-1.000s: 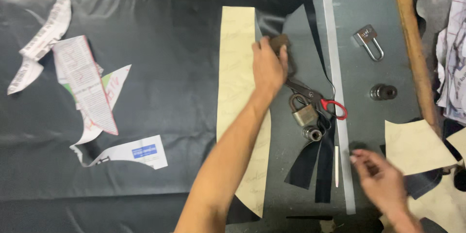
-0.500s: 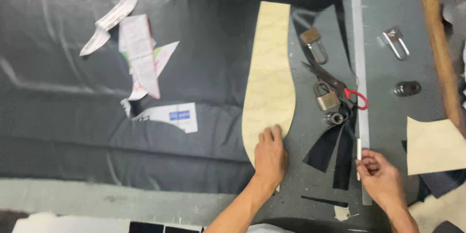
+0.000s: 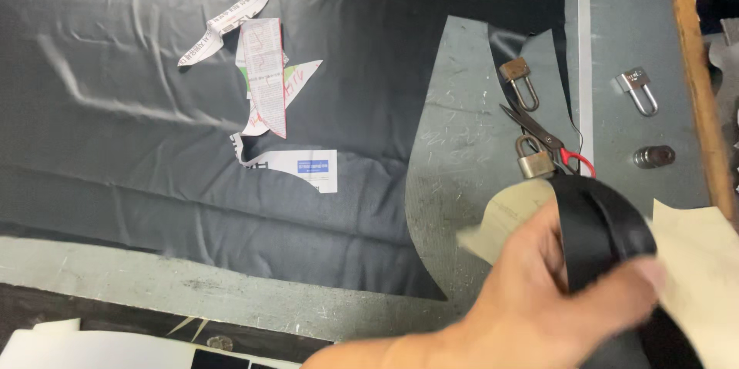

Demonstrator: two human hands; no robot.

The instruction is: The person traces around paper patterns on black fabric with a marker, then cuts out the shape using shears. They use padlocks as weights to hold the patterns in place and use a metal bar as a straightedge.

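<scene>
My left hand (image 3: 539,292) fills the lower right, blurred, and is shut on a black cut fabric piece (image 3: 596,223) together with a beige paper pattern (image 3: 508,219), both lifted off the table. Left of them, a large black fabric sheet (image 3: 192,69) lies spread out. It has a long cut-out where the bare grey table (image 3: 462,153) shows. My right hand is out of view.
Two brass padlocks (image 3: 517,75) (image 3: 535,161) and red-handled scissors (image 3: 550,140) lie by the cut-out. A silver padlock (image 3: 637,86), a round metal weight (image 3: 654,156), a metal ruler (image 3: 583,46) and a wooden strip (image 3: 693,69) are at right. Paper scraps (image 3: 265,80) rest on the sheet. Another beige pattern (image 3: 700,261) sits at far right.
My left hand has picked up the beige pattern and the black cut piece, baring the grey table in the cut-out. My right hand has left the view.
</scene>
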